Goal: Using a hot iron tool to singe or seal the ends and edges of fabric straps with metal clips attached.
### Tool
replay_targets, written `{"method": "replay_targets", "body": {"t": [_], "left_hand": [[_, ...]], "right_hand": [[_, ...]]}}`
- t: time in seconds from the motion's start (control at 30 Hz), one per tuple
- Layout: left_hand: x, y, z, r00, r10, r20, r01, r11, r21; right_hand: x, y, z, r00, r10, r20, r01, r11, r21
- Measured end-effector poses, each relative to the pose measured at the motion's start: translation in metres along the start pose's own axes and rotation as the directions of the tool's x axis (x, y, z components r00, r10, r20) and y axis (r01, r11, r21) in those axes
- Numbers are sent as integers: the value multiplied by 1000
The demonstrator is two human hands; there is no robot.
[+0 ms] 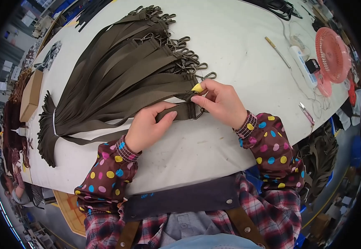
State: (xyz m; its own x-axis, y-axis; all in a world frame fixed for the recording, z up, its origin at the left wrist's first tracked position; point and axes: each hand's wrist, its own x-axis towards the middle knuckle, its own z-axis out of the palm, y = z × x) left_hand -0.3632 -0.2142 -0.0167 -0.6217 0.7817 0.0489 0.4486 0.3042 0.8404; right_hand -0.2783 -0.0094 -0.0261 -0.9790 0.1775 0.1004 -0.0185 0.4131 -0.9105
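Note:
A large bundle of dark olive webbing straps [118, 70] fans across the table, with metal snap hooks [187, 54] on the ends at its upper right. My left hand [150, 124] is closed on the nearest strap [183, 112], thumb on top and fingers behind it. At that strap's end, my right hand [222, 101] pinches the webbing beside a dark metal fitting [198, 112]. Something yellow [197, 88] covers or sits at the tip of my right index finger. What lies between the right fingertips is partly hidden.
A white tie [55, 122] gathers the straps at left, near a cardboard box [31, 95]. On the right lie a yellow-handled tool [277, 50], a white power strip [303, 66], thread snips [306, 113] and a pink plastic basket [332, 54]. More straps [321, 157] hang beyond the table's right edge.

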Motion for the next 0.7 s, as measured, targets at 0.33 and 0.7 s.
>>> {"method": "replay_targets", "body": {"t": [0.33,0.7], "left_hand": [[12,13,4,971,-239,23,231,901,-368],[17,3,12,972,-109,-209,86,989,-119]], "right_hand": [[24,-2,28,977,68,-200,52,841,538],[32,-5,34,945,-42,-325,129,960,250]]}}
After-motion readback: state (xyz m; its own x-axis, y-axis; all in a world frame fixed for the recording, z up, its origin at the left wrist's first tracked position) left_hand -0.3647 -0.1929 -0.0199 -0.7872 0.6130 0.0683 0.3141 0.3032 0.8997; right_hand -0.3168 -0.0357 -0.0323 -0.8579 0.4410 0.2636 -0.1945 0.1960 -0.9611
